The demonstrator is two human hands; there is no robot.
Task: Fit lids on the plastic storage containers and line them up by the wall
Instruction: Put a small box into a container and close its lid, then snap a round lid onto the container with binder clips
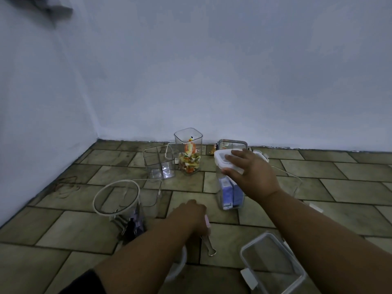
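Observation:
My right hand (252,172) grips a white lid (222,161), fingers across its top and thumb on its near edge. The lid sits tilted on a tall clear container (230,194) that holds blue boxes. My left hand (191,215) is low over the floor, fingers curled down around a pink and metal clip (209,247). A tall open container of coloured sachets (188,153) stands near the wall. An empty square container (159,162) is beside it on the left. A lidded container (232,143) stands against the wall behind my right hand.
A round white-rimmed container (116,198) with dark clips stands at left, a low clear tub (148,192) behind it. A clear rectangular lid (271,264) lies at lower right. Another clear container (290,179) is behind my right wrist. A white round lid (179,266) shows under my left arm.

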